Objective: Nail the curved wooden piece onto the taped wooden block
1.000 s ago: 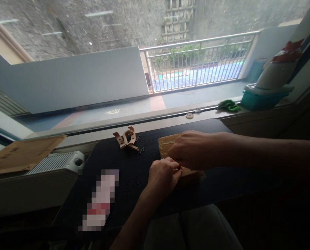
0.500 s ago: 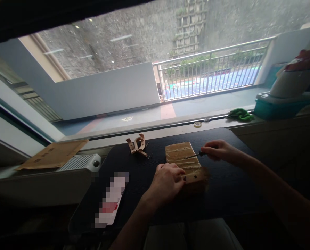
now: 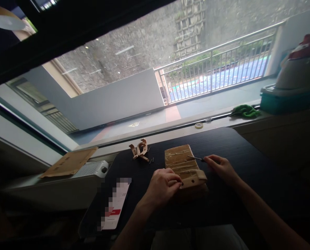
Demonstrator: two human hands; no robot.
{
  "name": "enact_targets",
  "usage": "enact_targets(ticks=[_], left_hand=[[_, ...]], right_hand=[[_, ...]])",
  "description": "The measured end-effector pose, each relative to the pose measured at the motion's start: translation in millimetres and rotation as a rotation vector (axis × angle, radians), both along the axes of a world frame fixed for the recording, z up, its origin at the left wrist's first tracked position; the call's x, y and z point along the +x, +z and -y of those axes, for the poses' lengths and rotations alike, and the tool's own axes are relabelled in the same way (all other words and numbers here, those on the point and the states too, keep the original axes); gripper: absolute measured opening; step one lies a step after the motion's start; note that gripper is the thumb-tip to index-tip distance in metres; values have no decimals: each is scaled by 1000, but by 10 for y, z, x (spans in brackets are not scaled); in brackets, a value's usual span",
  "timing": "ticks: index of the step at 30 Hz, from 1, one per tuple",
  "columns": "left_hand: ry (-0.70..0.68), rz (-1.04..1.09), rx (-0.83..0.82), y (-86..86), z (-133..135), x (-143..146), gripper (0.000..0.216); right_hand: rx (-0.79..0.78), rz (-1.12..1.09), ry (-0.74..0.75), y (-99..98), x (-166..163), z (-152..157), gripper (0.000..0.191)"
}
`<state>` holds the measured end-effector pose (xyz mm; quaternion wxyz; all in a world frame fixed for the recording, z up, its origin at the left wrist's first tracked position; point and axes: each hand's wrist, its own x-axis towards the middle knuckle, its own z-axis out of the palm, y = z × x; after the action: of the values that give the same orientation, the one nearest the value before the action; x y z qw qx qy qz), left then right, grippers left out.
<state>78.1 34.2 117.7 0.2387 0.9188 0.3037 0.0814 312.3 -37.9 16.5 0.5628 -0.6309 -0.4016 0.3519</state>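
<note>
A brown block [image 3: 179,154] wrapped in clear tape lies on the dark table. On its near edge rests a tan strip [image 3: 195,179] with dark holes and a curled right end. My left hand [image 3: 162,185] is closed at the strip's left end, thumb and fingertips pinched by one hole; anything tiny between the fingertips is hidden. To the right, my right hand [image 3: 221,168] grips the handle of a thin screwdriver [image 3: 195,158]. Its shaft points left over the block, and I cannot tell whether the tip touches.
Similar curved tan pieces [image 3: 140,151] sit at the table's back left beside some small screws [image 3: 151,160]. A phone [image 3: 118,205] lies at the left. On the sill are a tape roll [image 3: 199,125], a green cloth [image 3: 245,111] and a teal box [image 3: 287,100].
The view has tilted and shifted a little. The strip's right end, blurred before, now shows clearly as a curl. My left fingertips have drawn into a pinch; the screwdriver remains in my right hand.
</note>
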Motion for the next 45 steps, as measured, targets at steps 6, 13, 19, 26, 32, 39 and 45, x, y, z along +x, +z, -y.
enact_targets(ticks=[6,13,19,26,32,39,45], left_hand=[[-7,-20,110,-35,27,42,13],[-43,-12,71,-71,9,64,14],[10,56,25,2,39,-50,23],[109,81,316,-74,261,-90,30],[-38,-5,290,-82,187,15,12],[-52,-39,178,-58,60,96,16],[-33,5,163,-118,73,83,16]], right_hand=[[9,67,15,26,-23,12,36],[42,194,1,-42,-18,-12,37],[43,230,1,-84,20,-7,36],[34,211,-6,-62,-19,-1,37],[3,25,-49,209,103,156,41],[97,490,-25,1094,-220,533,22],[-31,750,262,1255,-494,429,16]])
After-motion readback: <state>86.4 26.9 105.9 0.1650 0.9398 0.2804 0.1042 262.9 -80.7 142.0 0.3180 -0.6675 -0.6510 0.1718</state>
